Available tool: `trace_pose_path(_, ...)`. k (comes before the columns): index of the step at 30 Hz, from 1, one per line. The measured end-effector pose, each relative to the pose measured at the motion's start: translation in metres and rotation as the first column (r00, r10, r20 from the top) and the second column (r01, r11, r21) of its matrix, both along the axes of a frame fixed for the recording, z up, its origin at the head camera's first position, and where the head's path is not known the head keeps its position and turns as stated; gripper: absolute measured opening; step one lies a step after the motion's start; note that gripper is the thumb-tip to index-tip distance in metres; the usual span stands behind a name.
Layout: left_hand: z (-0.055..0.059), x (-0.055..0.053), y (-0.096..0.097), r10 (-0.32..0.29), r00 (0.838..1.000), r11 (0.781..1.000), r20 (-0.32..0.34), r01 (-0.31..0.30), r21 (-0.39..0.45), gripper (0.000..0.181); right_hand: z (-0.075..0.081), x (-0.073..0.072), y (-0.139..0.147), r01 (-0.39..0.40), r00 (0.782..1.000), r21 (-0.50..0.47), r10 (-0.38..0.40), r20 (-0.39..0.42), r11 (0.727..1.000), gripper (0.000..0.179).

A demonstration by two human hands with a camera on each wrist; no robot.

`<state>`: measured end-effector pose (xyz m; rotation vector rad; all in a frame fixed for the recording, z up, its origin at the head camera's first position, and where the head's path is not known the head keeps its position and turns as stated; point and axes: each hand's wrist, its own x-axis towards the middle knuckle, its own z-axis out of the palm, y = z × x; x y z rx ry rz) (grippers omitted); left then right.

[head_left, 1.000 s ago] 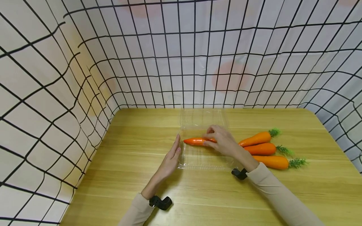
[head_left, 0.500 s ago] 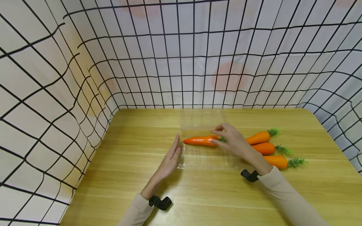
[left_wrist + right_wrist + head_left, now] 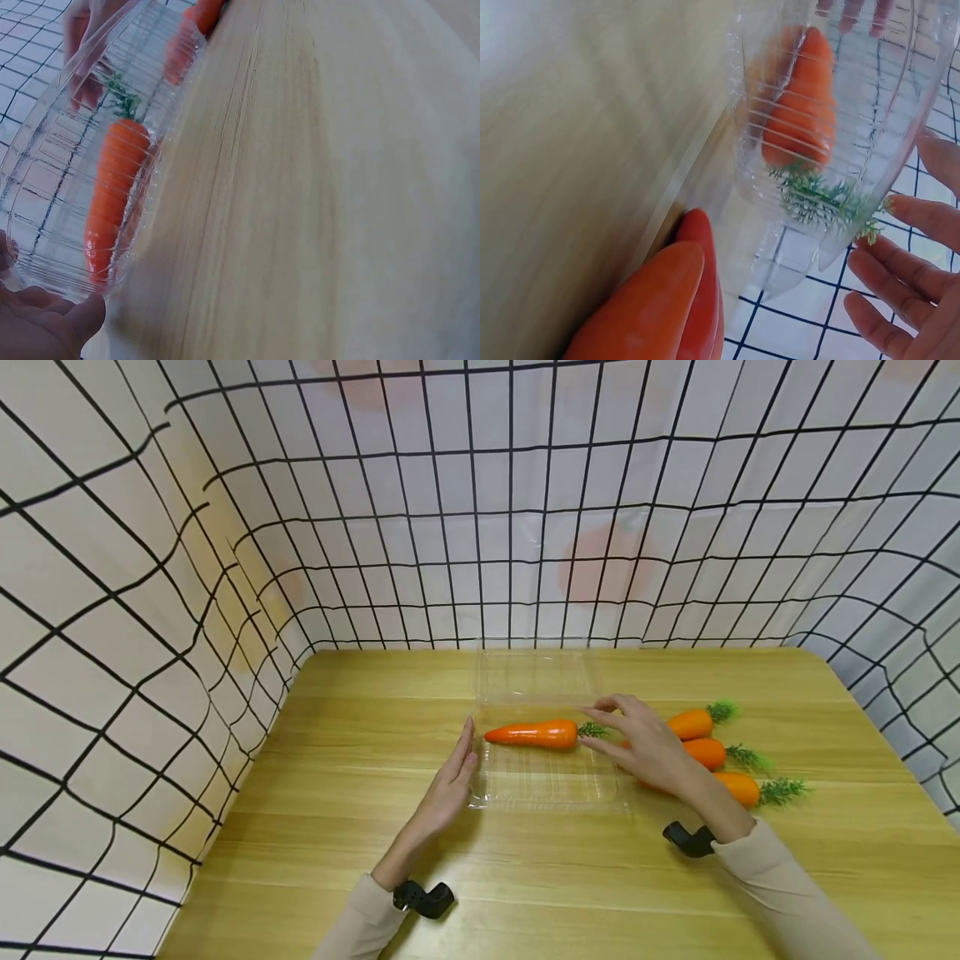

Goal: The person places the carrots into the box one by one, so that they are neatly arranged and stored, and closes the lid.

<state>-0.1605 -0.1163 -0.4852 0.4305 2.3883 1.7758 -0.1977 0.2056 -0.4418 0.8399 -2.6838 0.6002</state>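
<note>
A carrot (image 3: 536, 734) with green leaves lies crosswise in the clear plastic container (image 3: 551, 789), its tip to the left. The container's lid (image 3: 536, 672) is folded back toward the mesh wall. My left hand (image 3: 444, 789) rests against the container's left side with straight fingers; its thumb (image 3: 88, 316) is at the end wall in the left wrist view. Over the container's right side, my right hand (image 3: 648, 747) is spread, holding nothing. Its fingertips are right at the carrot's leaves (image 3: 810, 196) in the right wrist view.
Several more carrots lie on the wooden table (image 3: 360, 710) right of the container: an upper one (image 3: 692, 724), a middle one (image 3: 707, 752) and a lower one (image 3: 742, 790), partly hidden by my right arm. White cloth with a black grid (image 3: 450, 543) surrounds the table's back and sides.
My right hand has let go of the carrot in the container and drawn back to the right, its fingers spreading and the leaves coming into view. My left hand has stayed at the container.
</note>
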Motion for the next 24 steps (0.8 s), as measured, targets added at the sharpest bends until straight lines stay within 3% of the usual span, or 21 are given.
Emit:
trace_pose_path(6, 0.0, 0.0, 0.0, 0.0, 1.0, 1.0, 0.006, 0.0, 0.005, 0.059, 0.001, 0.005, 0.009, 0.016, 1.0, 0.012, -0.016, 0.014, 1.0, 0.052)
trace_pose_path(24, -0.001, 0.0, -0.001, 0.007, 1.0, 1.0, 0.005, -0.007, -0.002, 0.058, -0.001, 0.022, 0.042, 0.047, 0.995, 0.03, -0.045, -0.086, 0.998, 0.054)
